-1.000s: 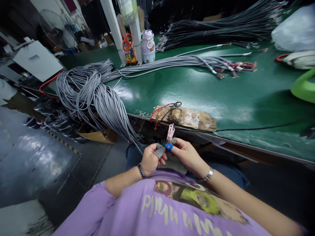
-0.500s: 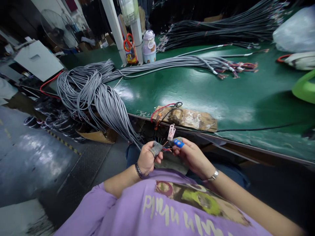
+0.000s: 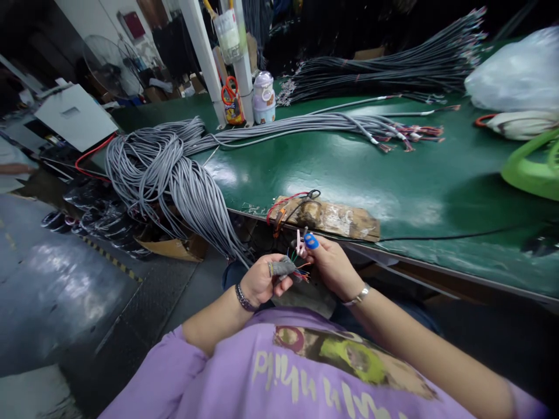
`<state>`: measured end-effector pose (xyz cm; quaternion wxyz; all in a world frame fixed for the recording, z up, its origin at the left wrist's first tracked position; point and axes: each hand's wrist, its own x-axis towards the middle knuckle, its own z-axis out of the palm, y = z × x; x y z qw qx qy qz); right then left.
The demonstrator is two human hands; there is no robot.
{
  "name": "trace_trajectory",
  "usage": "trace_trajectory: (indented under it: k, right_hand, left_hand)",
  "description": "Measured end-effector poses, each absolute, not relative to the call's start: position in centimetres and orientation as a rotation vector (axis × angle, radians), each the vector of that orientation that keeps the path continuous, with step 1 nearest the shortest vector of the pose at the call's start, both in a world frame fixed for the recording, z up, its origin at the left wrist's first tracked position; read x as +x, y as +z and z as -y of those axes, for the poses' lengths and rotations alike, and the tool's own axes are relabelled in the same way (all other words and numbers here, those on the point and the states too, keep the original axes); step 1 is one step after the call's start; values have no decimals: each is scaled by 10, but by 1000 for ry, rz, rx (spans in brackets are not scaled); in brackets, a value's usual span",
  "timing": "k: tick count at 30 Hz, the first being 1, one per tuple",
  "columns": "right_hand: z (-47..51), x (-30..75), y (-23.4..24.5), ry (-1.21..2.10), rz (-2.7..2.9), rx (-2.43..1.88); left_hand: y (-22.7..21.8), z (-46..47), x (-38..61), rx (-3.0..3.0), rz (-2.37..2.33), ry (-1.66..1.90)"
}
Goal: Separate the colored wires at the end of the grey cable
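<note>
My left hand (image 3: pixel 267 278), its thumb wrapped in grey material, is closed around the end of a cable. Thin coloured wires (image 3: pixel 302 274) fan out from it, red and orange to the right, green and blue upward. Just right of these wires is my right hand (image 3: pixel 335 265), thumb wrapped in blue and fingers pinched together. What sits in the pinch is hidden. A small pale pink clip-like piece (image 3: pixel 299 242) stands at the blue thumb tip; whether the fingers grip it I cannot tell. Behind is a worn wooden block (image 3: pixel 349 223) on the bench edge, with red and black leads.
Grey cables (image 3: pixel 174 169) drape over the green bench (image 3: pixel 262 174) at left. Black cables (image 3: pixel 384 73) lie along the back. A purple bottle (image 3: pixel 264 100) and orange-handled scissors (image 3: pixel 229 88) stand by the post. A plastic bag (image 3: pixel 515 73) and green object (image 3: pixel 533 169) are at right.
My right hand has risen slightly and moved left, its blue thumb now beside the pink piece. The pink piece appears narrower. My left hand still holds the cable end. The view has shifted slightly.
</note>
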<state>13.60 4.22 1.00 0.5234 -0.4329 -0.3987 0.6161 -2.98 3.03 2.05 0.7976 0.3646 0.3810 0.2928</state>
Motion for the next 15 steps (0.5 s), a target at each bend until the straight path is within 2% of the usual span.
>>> trace_trajectory:
  k: [2,8,15]
  right_hand:
    - [-43,134,9,1411,960,-1084]
    - [-49,127,11,1783,538,-937]
    - [-52,126,6,1776,440,-856]
  left_hand:
    - [20,-33,-29,792,-819,614]
    - [18,-36,-22,818,-800,583]
    - [18,-34,-17,808,-813,541]
